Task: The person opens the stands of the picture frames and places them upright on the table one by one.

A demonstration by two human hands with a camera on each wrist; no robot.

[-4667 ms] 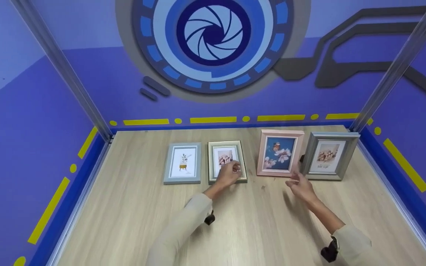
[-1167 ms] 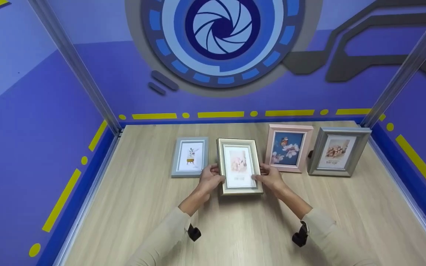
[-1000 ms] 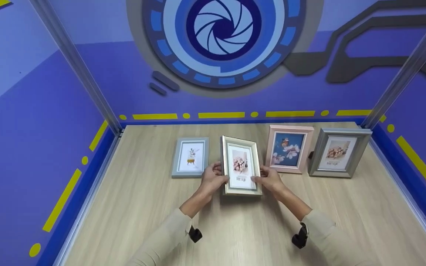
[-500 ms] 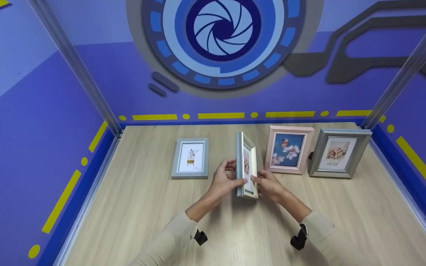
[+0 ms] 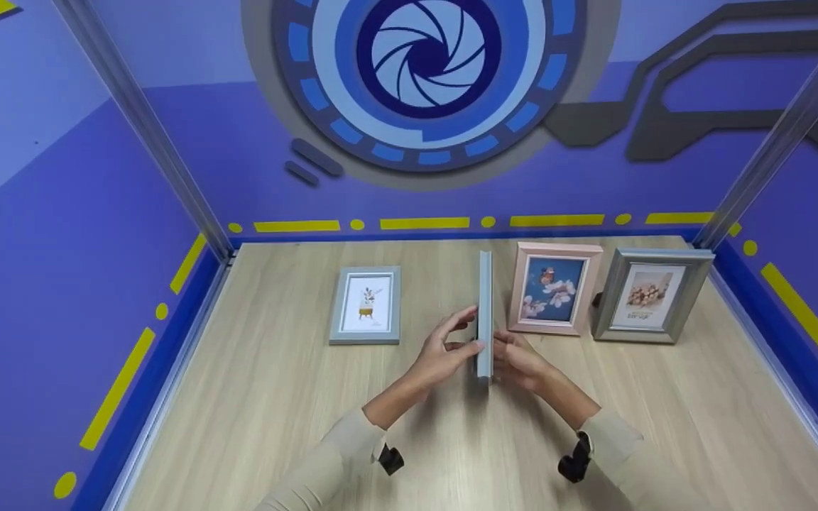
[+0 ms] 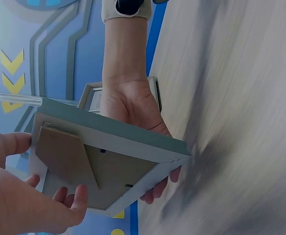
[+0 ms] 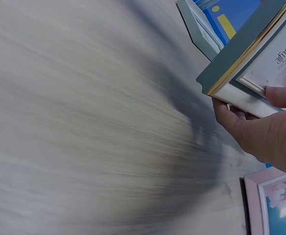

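A picture frame (image 5: 485, 316) is held upright and edge-on in the head view, its grey-green side towards me. My left hand (image 5: 441, 358) is at its left, thumb on the side edge and fingers at the back. From the right, my right hand (image 5: 522, 362) grips it. In the right wrist view, the right thumb (image 7: 280, 97) lies on the printed front and the fingers curl under the frame's edge. The left wrist view shows the frame's back with a brown stand leg (image 6: 67, 154), the left fingertips close in front of it.
A light blue frame (image 5: 335, 312) lies face up to the left on the wooden table (image 5: 274, 397). Right of the hands, a pink frame (image 5: 545, 331) and a grey-green frame (image 5: 640, 333) stand upright. A blue-purple wall (image 5: 196, 156) backs the table.
The held frame was lying on the table and has been lifted. It has turned from facing me to edge-on, its front now to the right. The left hand has moved right with it.
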